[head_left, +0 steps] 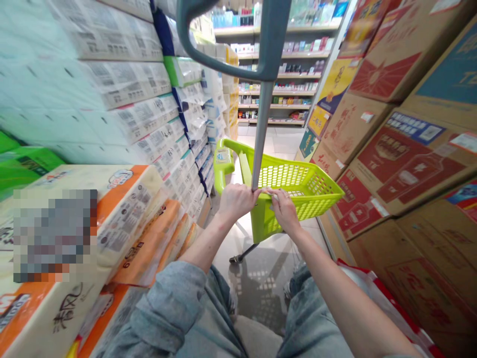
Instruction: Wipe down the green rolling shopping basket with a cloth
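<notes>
A lime-green rolling shopping basket [294, 211] with perforated sides stands on the aisle floor in front of my knees, tilted in view. Its grey pull handle [263, 114] rises from the near end, with a looped grip at the top. My left hand [238, 203] is closed at the foot of the pole, on the basket's near rim. Close beside it, my right hand [285, 210] has its fingers curled over the same rim. Thumbs and fingertips nearly meet in front of the pole; exactly what they press is partly hidden. The basket's visible inside holds nothing.
Wrapped tissue packs [141, 114] are stacked high on the left, with orange-and-cream packs [122, 199] close to my left arm. Cardboard cartons [402, 164] line the right side. Shelves of small goods [286, 74] stand at the aisle's end. A small wheel [235, 259] touches the floor.
</notes>
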`<action>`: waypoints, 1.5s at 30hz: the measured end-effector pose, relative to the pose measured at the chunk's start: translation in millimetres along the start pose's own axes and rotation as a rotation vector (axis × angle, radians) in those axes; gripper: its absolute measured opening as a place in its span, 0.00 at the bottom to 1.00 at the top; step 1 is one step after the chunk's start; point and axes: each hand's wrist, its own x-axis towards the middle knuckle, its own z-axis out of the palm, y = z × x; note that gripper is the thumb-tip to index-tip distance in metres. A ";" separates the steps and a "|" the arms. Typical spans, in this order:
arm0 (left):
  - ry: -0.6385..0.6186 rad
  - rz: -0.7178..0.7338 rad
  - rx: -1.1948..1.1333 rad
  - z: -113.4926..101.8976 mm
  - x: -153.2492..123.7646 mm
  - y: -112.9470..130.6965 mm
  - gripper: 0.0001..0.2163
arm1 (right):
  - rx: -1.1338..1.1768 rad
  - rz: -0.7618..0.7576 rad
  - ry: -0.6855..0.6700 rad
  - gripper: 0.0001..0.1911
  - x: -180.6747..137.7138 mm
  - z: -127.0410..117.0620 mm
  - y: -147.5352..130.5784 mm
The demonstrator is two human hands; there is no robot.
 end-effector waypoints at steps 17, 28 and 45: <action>-0.058 -0.013 0.001 -2.3 -0.7 -2.5 0.29 | -0.162 0.347 -0.220 0.16 34.0 0.5 5.7; -0.021 -0.025 0.003 -3.2 -0.1 0.2 0.28 | -0.021 0.005 0.037 0.17 5.1 18.0 -36.6; -0.012 -0.032 -0.021 -1.0 -1.6 3.2 0.27 | -0.068 0.440 -0.319 0.18 65.8 18.7 -10.1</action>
